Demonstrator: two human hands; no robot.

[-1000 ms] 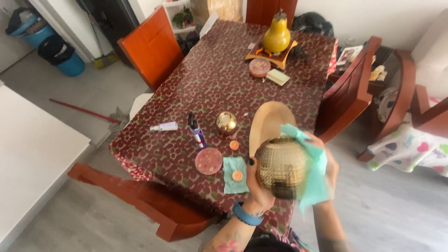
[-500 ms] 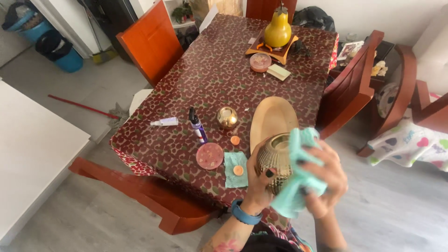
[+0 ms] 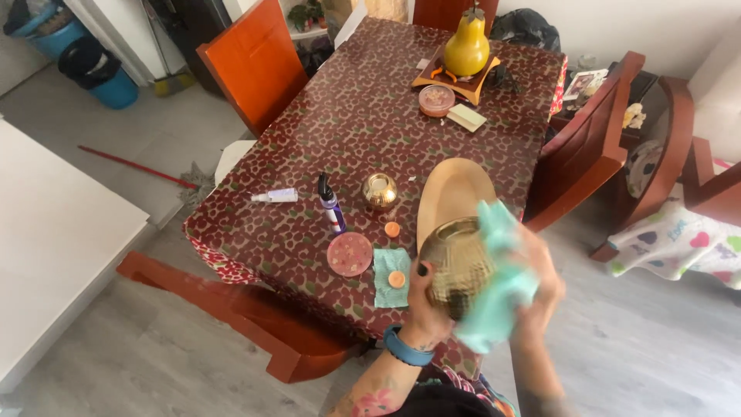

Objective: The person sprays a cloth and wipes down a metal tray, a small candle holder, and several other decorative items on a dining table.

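Observation:
My left hand [image 3: 423, 303], with a blue wristband, grips a round gold textured candle holder [image 3: 455, 265] above the near edge of the table [image 3: 363, 123]. My right hand [image 3: 536, 297] presses a mint green cloth [image 3: 498, 289] against the holder's right side; this hand is blurred. Just behind the holder lies an oval wooden tray [image 3: 451, 193]. A smaller gold ball holder [image 3: 380, 191] stands on the table to the left.
On the patterned red tablecloth lie a green cloth piece [image 3: 386, 287] with an orange tealight, a pink round lid [image 3: 349, 254], a purple spray bottle [image 3: 330, 205], a small white tube [image 3: 273, 195] and a yellow pear ornament [image 3: 465, 46]. Orange-red chairs [image 3: 255, 66] ring the table.
My right hand has kept rubbing the cloth over the gold holder, going from its right side across the front and back low on the right. The left hand has turned the holder slightly.

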